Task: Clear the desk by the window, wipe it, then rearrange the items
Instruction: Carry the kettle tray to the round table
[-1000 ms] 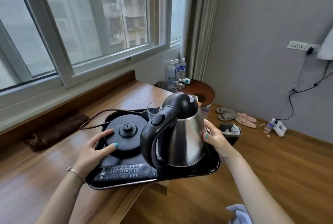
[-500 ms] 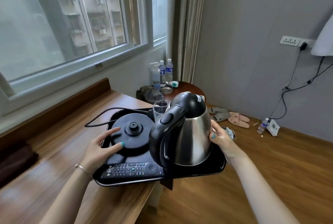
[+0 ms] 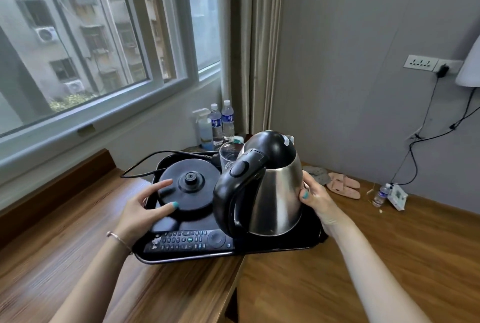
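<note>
- Black tray (image 3: 306, 243) is carried by both hands over the desk's (image 3: 78, 257) right end; its right half overhangs the floor. Whether its left underside touches the desk cannot be told.
- Left hand (image 3: 141, 212): grips the tray's left rim, thumb laid on the kettle base (image 3: 191, 187), index finger stretched across the disc's edge. Remaining fingers go under the rim, hidden.
- Right hand (image 3: 315, 199): holds the tray's right rim, thumb pressed against the steel kettle (image 3: 267, 193), seemingly steadying it. Fingers below are out of sight.
- Tray contents: kettle upright on the right, off its base; base on the left with its cord (image 3: 145, 167) looping out past the rim; a clear glass (image 3: 228, 154) at the back between the two, apparently empty; remote control (image 3: 189, 240) flat along the near edge.
- Whether the kettle holds water cannot be seen; lid is shut.
- Risk 1: the kettle is tall and top-heavy. A tilt of the tray could tip it toward the glass or off the edge. Thumb contact alone is weak restraint.
- Risk 2: the loose cord could snag on the desk edge and jerk the base.
- Risk 3: the remote lies unrestrained near the rim; a forward dip could slide it off.
- Risk 4: the glass stands close beside the kettle; a knock could topple or crack it.
- Round side table (image 3: 248, 136) behind carries two water bottles (image 3: 222, 121) and a spray bottle (image 3: 205, 128), leaving limited landing room.
</note>
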Demonstrator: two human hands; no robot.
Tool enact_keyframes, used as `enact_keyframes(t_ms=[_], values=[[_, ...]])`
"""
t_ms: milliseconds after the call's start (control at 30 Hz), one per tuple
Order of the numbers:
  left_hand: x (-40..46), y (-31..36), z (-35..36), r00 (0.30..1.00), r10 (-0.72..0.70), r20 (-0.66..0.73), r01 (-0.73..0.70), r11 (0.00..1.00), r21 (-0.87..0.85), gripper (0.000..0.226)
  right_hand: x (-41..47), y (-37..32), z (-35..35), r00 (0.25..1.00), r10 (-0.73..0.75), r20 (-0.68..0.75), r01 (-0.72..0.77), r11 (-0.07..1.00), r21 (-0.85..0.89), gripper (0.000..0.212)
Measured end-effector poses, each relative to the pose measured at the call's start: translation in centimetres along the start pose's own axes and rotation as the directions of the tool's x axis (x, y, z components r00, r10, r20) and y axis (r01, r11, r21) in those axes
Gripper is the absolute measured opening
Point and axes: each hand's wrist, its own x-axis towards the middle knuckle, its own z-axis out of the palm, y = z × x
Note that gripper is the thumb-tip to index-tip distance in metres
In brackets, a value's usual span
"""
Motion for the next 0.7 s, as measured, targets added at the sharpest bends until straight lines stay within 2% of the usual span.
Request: enact_keyframes(t_ms=[133, 267, 467, 533, 633, 700], values=[[4.0, -0.1, 4.0, 1.000, 0.019, -0.007, -0.019, 1.000, -0.001, 0.055, 3.8, 0.7, -4.4, 1.000, -0.020, -0.006, 0.021, 0.999, 0.044, 0.103], [8.1, 0.5, 9.2, 0.999, 0.014, -0.032, -0.014, 1.000, 0.005, 0.052, 8.4, 1.5, -10.2, 0.999, -0.028, 0.045, 0.025, 0.997, 0.070, 0.087], [14.0, 2.1, 16.9, 0.995, 0.037, -0.090, -0.035, 0.999, 0.022, 0.058, 16.1, 2.0, -19.3, 0.993, -0.002, 0.116, -0.012, 0.993, 0.116, 0.082], [15.5, 2.1, 19.1, 0.995, 0.029, -0.095, -0.024, 0.999, 0.045, 0.055, 18.3, 2.1, -21.9, 0.988, 0.011, 0.156, -0.027, 0.994, 0.101, 0.086], [17.1, 1.9, 22.2, 0.994, -0.009, -0.109, 0.016, 0.997, 0.072, 0.055, 21.1, 2.3, -25.4, 0.979, 0.031, 0.204, -0.046, 0.996, 0.070, 0.107], [18.0, 1.7, 23.8, 0.993, -0.010, -0.119, 0.019, 0.997, 0.081, 0.055, 22.6, 2.6, -27.0, 0.971, 0.054, 0.235, -0.070, 0.996, 0.060, 0.110]])
